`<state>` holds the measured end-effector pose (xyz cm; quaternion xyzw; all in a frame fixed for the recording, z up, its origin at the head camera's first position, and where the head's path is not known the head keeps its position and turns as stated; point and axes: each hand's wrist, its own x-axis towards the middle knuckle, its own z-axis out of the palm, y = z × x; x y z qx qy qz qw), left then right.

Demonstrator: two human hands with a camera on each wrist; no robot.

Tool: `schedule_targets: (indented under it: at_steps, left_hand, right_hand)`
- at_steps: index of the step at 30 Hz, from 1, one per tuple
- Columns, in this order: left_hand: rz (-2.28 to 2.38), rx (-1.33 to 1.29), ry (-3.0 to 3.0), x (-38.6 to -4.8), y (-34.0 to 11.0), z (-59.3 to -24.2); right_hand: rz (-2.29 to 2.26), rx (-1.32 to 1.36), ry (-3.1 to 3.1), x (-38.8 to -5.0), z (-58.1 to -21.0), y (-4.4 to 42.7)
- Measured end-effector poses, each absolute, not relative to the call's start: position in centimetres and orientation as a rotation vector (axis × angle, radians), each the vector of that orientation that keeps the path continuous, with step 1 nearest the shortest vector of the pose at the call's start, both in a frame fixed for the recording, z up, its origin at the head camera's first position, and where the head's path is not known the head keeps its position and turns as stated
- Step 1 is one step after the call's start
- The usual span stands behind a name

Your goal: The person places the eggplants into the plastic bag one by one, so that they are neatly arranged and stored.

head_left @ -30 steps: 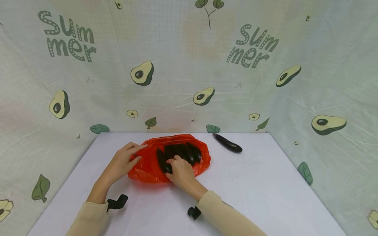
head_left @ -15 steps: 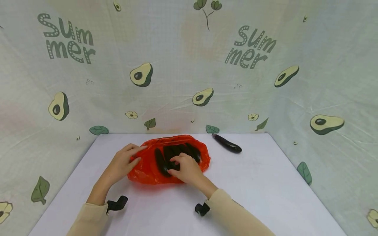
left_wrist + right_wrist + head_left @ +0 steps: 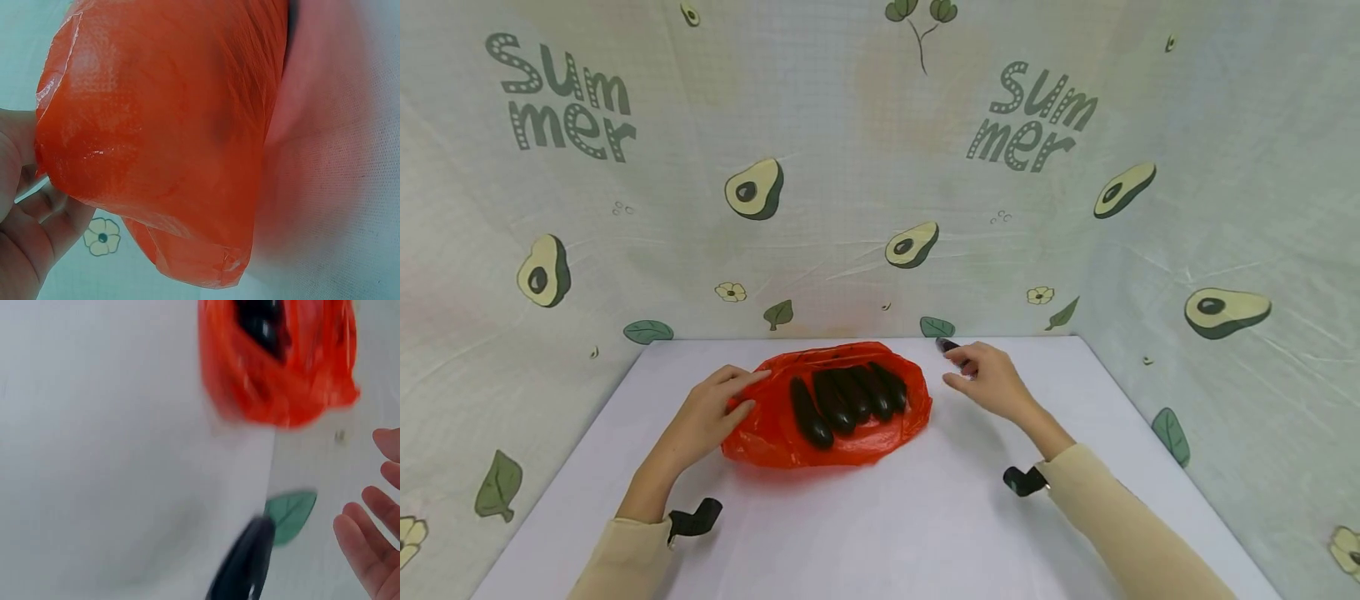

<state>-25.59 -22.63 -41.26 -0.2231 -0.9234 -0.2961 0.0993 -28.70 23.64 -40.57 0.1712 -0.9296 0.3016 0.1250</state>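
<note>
A red plastic bag [image 3: 760, 446] lies with its mouth spread on the white table. Several dark eggplants [image 3: 811, 417] rest side by side in it. At the bag's left rim, my left hand [image 3: 703, 417] holds the edge; in the left wrist view, its fingers [image 3: 59, 228] go partly behind the film. A separate eggplant [image 3: 946, 343] lies near the table's back edge, mostly covered by my right hand [image 3: 992, 383]. In the right wrist view, that eggplant [image 3: 247, 562] is blurred and stands apart from the spread fingers [image 3: 356, 540].
The white table [image 3: 880, 533] ends at a pale cloth backdrop [image 3: 842, 167] printed with avocados and leaves. Similar cloth rises on both sides. A black wrist camera [image 3: 696, 518] sits at the left sleeve and another black wrist camera [image 3: 1024, 481] at the right.
My right hand has let go of the eggplant in the bag, risen out and moved right to the separate eggplant. The left hand stays at the bag's rim.
</note>
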Motion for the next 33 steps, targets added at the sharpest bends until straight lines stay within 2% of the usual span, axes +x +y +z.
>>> schedule_targets:
  at_steps: [6, 11, 33]
  left_hand:
    - [-0.877, -0.657, -2.735, -25.8, -22.6, -41.5]
    - [-0.880, -0.660, -2.730, -25.8, -22.6, -41.6]
    - [-0.893, -0.659, -2.727, -25.9, -22.7, -41.7]
  right_hand:
    - [0.796, 0.394, -2.724, -30.4, -41.9, 29.2]
    - [0.761, 0.371, -2.755, -31.3, -42.9, 31.8]
    - [0.839, 0.280, -2.980, -34.2, -46.5, 34.0]
